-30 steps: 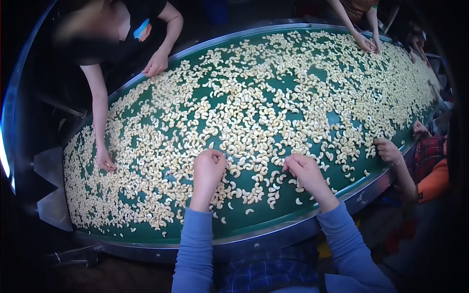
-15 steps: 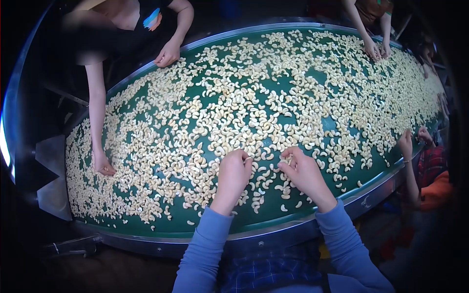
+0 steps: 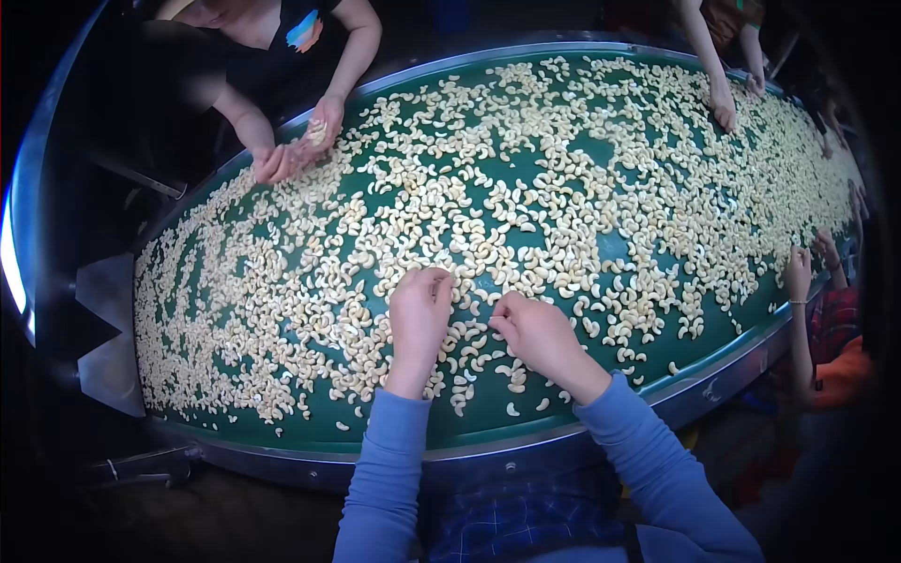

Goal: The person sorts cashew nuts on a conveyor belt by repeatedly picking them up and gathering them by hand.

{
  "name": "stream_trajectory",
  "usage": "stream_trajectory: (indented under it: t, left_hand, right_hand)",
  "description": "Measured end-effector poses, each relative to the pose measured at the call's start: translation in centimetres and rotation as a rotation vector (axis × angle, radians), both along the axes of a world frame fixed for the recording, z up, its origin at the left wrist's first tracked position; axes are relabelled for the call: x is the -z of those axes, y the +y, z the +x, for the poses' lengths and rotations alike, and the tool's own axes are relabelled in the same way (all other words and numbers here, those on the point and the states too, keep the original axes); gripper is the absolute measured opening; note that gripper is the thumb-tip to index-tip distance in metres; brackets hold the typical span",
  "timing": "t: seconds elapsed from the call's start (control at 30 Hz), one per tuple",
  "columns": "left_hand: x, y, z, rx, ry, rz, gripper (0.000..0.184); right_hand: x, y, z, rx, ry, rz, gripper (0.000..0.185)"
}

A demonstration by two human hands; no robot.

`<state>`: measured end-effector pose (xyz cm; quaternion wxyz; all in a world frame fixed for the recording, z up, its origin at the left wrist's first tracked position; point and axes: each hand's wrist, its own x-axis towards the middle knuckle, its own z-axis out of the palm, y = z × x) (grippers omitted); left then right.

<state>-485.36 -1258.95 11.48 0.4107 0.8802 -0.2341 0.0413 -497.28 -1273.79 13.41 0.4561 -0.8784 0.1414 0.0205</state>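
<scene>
Pale cashew nuts [image 3: 488,249] lie scattered over a green belt [image 3: 469,427] in front of me. My left hand [image 3: 419,310] is over the near middle of the belt, with its fingers curled together and pointing down among the cashews. Whatever its fingertips hold is hidden. Just to the right, my right hand [image 3: 542,336] reaches in with thumb and forefinger pinched. Something pale shows at that pinch, too small to make out. Between the two hands lie several loose cashews [image 3: 466,361].
A metal rim [image 3: 375,460] borders the belt. Across from me, a person's hands [image 3: 296,155] hold cashews. Another person's hand [image 3: 723,105] touches the nuts at the far right. A co-worker's hand [image 3: 799,272] is at the right edge. Pointed metal plates [image 3: 108,291] stand at the left end.
Both my hands have moved left, and the right hand's fingers have closed into a tighter pinch. The person opposite has brought their hands together, with cashews in one. The cashews have shifted slightly in view.
</scene>
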Motion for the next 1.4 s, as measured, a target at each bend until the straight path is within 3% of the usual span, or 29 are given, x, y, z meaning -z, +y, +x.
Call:
stream_trajectory:
  t: [0.07,0.13,0.17,0.2,0.27,0.33,0.37,0.43,0.57,0.67,0.77,0.8,0.83,0.9,1.0,1.03,1.1,1.13,1.2,1.3,1.33,1.4]
  left_hand:
    - [1.3,-0.4,0.4,-0.011,-0.006,0.124,0.014]
    - [1.4,-0.4,0.6,-0.032,0.020,0.217,0.013]
    - [1.1,-0.2,0.5,-0.025,0.174,0.170,0.012]
    - [0.1,-0.1,0.3,-0.018,0.327,0.122,0.012]
    - [0.3,0.1,-0.2,0.001,0.585,-0.087,0.011]
    - [-0.1,0.5,-2.1,0.041,1.011,-0.630,0.012]
    - [-0.5,0.7,-2.7,0.058,1.208,-0.911,0.013]
    - [-0.6,-0.3,-4.2,0.019,1.033,-0.695,0.012]
    - [0.5,-1.9,-6.3,0.043,0.458,-0.201,0.012]
    - [-0.6,-4.2,-7.4,0.071,-0.059,0.140,0.012]
    - [-0.2,-4.5,-7.6,-0.002,0.157,0.223,0.012]
    - [-0.7,-4.7,-7.5,-0.017,0.236,0.228,0.014]
    - [-1.2,-4.6,-7.4,-0.013,0.374,0.225,0.014]
    - [-0.8,-4.6,-7.6,-0.007,0.666,-0.063,0.014]
    - [-0.7,-5.0,-8.7,0.064,1.096,-0.604,0.021]
    - [-0.8,-5.1,-8.9,0.078,1.210,-0.780,0.024]
    - [-1.1,-6.4,-9.3,0.017,1.145,-0.703,0.027]
    - [-1.1,-7.3,-9.4,-0.013,1.112,-0.664,0.029]
    - [-1.0,-8.1,-8.6,-0.047,1.049,-0.546,0.032]
    - [-1.5,-12.2,-7.4,-0.077,0.464,-0.094,0.034]
    - [-0.6,-13.5,-7.0,-0.109,0.382,-0.051,0.029]
    - [0.9,-14.7,-6.0,-0.107,0.095,0.302,0.026]
  right_hand:
    - [0.0,-2.1,-1.5,0.045,0.064,0.334,0.020]
    - [1.7,-5.3,-3.3,0.165,0.136,0.859,0.025]
    - [2.7,-6.7,-4.0,0.224,0.171,1.123,0.028]
    - [2.7,-7.4,-4.0,0.231,0.149,1.080,0.025]
    - [2.6,-8.0,-3.6,0.144,0.000,0.499,0.022]
    - [1.5,-7.5,-2.4,0.051,-0.165,-0.059,0.013]
    - [1.7,-7.0,-1.6,0.040,-0.152,-0.165,0.012]
    - [3.0,-6.3,-0.1,0.009,-0.132,-0.379,0.010]
    - [3.0,-6.8,0.7,-0.083,-0.038,-0.447,0.009]
    - [3.3,-8.4,-0.7,-0.131,-0.176,-0.355,0.011]
    - [1.5,-11.1,-2.7,-0.058,0.092,0.461,0.018]
    - [1.2,-12.4,-3.3,0.059,0.238,0.893,0.022]
    - [0.5,-13.8,-4.2,0.070,0.214,1.177,0.022]
    - [1.2,-14.7,-4.7,0.127,0.155,1.159,0.023]
    - [1.7,-14.2,-3.4,0.039,-0.069,0.220,0.022]
    - [1.9,-14.0,-2.7,0.024,-0.099,0.035,0.019]
    - [2.4,-13.3,-1.2,-0.014,-0.164,-0.333,0.015]
    - [1.9,-13.0,-0.5,-0.017,-0.040,-0.324,0.011]
    - [2.1,-13.0,0.0,-0.038,-0.064,-0.321,0.011]
    - [2.0,-13.4,-0.2,-0.063,-0.083,-0.267,0.013]
    - [2.3,-13.6,-0.4,-0.059,-0.088,-0.255,0.015]
    - [2.1,-14.0,-1.2,-0.059,-0.098,-0.217,0.023]
